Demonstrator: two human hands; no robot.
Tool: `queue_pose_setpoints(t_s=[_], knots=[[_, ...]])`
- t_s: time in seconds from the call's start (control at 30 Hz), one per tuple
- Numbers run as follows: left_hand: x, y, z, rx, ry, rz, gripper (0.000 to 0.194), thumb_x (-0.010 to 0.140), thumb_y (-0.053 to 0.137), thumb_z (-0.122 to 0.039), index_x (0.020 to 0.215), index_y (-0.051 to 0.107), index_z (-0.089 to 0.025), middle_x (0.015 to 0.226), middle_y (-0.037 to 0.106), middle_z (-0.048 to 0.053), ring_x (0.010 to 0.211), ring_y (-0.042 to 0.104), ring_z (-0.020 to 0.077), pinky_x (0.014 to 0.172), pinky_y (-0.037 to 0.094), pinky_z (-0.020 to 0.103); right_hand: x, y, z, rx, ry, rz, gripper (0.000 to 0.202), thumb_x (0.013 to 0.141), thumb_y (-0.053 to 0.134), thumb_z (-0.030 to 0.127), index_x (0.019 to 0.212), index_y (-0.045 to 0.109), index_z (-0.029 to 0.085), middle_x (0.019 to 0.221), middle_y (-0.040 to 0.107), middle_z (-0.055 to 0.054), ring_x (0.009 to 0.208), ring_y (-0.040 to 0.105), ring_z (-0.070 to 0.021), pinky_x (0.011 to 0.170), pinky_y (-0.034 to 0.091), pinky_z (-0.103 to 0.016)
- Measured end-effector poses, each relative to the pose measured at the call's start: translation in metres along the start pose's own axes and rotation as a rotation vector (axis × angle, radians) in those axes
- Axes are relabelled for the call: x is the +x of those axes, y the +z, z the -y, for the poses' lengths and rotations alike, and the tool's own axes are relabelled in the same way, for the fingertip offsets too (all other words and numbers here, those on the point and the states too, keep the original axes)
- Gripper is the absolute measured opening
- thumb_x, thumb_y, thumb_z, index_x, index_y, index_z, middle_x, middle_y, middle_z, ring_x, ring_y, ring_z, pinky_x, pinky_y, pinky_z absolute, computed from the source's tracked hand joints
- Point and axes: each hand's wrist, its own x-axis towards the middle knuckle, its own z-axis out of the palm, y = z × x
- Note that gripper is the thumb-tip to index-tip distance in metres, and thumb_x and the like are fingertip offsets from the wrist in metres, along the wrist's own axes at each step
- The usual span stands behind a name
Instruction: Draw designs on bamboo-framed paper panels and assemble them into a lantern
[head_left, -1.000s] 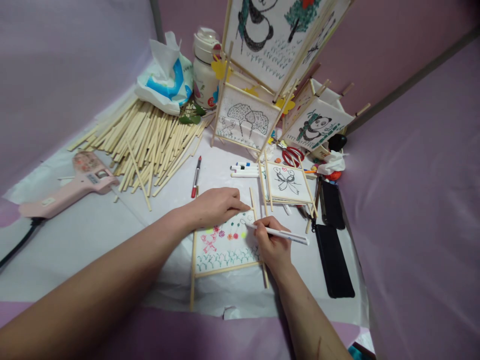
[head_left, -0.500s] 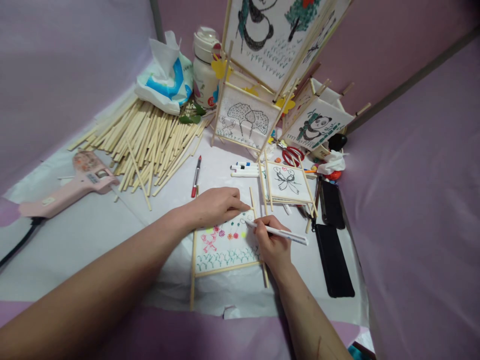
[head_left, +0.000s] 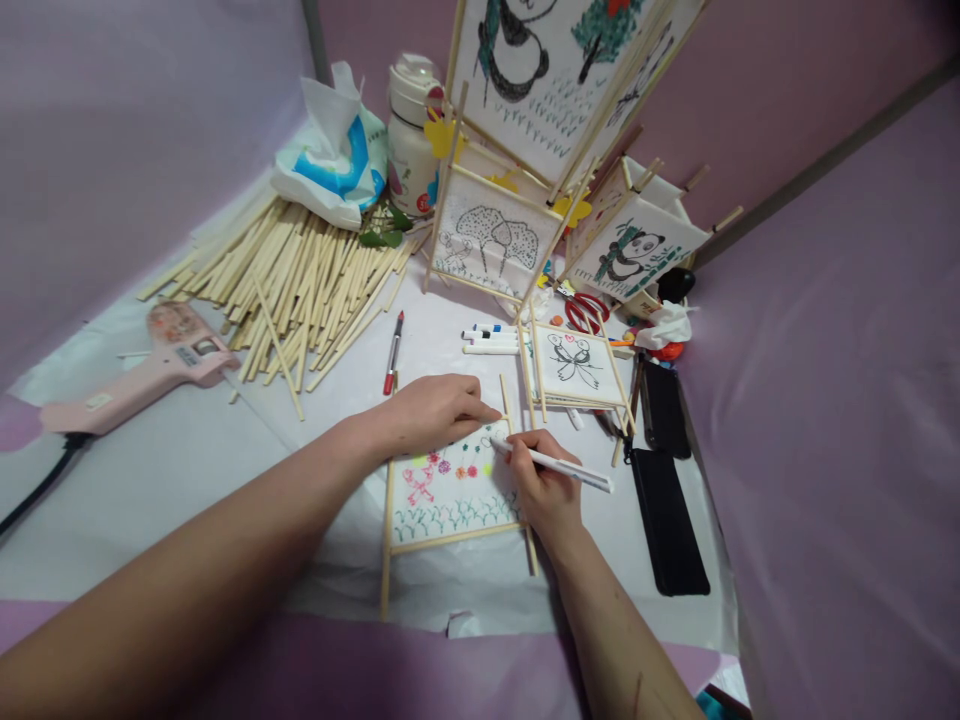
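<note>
The right hand pinches a white marker, likely drawing; the next line needs the left hand, grip unclear, to steady the stick-framed picture.

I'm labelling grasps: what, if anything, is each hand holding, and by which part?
The right hand holds a white pen near its tip. The left hand touches the drawing at its top; any grip is hidden.

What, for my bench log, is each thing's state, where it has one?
Drawing: framed, partly coloured
Pen: tilted, tip at drawing
Right hand: closed on pen
Left hand: resting at drawing's top edge
Tissue pack: open
Bottle: upright, lid on
Sticks: loose pile
Markers: lying flat
Glue gun: lying down, heat unclear
</note>
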Motion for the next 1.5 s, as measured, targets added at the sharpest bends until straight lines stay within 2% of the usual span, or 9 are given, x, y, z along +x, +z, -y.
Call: queue_pose_setpoints(t_s=[0.43,0.7,0.87,1.03,1.27,1.5], knots=[[0.0006,0.0029,0.0022,0.009,0.024,-0.015,0.032,0.099,0.050,-0.029,0.122,0.071,-0.037,0.097,0.064,0.003,0.091,0.061,0.0179,0.072,0.040,0.029,0.0013,0.0000,0.0021,0.019,-0.059,0.049,0.018,0.094,0.054,0.025,0.086,0.070,0.021,0.073,0.073,-0.001,0.065,0.068,-0.0150,0.061,0.050,-0.026],[-0.0001,0.0028,0.0028,-0.008,0.022,-0.017,0.031,0.098,0.050,-0.030,0.121,0.071,-0.036,0.096,0.064,0.003,0.090,0.060,0.0176,0.072,0.040,0.029,0.0015,-0.0019,0.0052,0.053,-0.053,0.067,0.019,0.092,0.053,0.025,0.081,0.069,0.021,0.070,0.072,-0.001,0.063,0.066,-0.0147,0.060,0.050,-0.026],[0.0001,0.0029,0.0025,-0.006,0.020,-0.021,0.031,0.098,0.050,-0.030,0.120,0.072,-0.036,0.097,0.064,0.003,0.090,0.061,0.0179,0.073,0.040,0.029,-0.0007,-0.0024,0.0033,0.036,0.003,-0.022,0.019,0.090,0.053,0.026,0.078,0.067,0.021,0.067,0.070,0.000,0.060,0.064,-0.0152,0.058,0.049,-0.027],[0.0004,0.0030,0.0026,-0.004,0.016,-0.018,0.032,0.098,0.051,-0.030,0.121,0.072,-0.035,0.097,0.064,0.003,0.091,0.060,0.0181,0.074,0.041,0.029,-0.0018,-0.0013,0.0030,-0.021,-0.005,-0.101,0.019,0.090,0.053,0.026,0.076,0.066,0.022,0.068,0.070,0.000,0.060,0.064,-0.0154,0.059,0.048,-0.027],[0.0004,0.0024,0.0020,-0.001,0.015,-0.014,0.032,0.098,0.050,-0.029,0.121,0.071,-0.036,0.097,0.064,0.003,0.092,0.061,0.0180,0.075,0.040,0.029,0.0014,-0.0022,0.0071,-0.028,-0.084,0.006,0.020,0.092,0.052,0.027,0.081,0.068,0.021,0.069,0.072,-0.001,0.063,0.067,-0.0157,0.060,0.050,-0.027],[0.0003,0.0038,0.0036,-0.012,0.016,-0.008,0.033,0.098,0.050,-0.029,0.122,0.071,-0.036,0.098,0.064,0.003,0.092,0.061,0.0182,0.075,0.041,0.029,0.0017,-0.0009,0.0065,0.008,-0.102,0.045,0.020,0.093,0.052,0.025,0.083,0.069,0.021,0.073,0.074,-0.002,0.065,0.068,-0.0162,0.061,0.051,-0.028]])
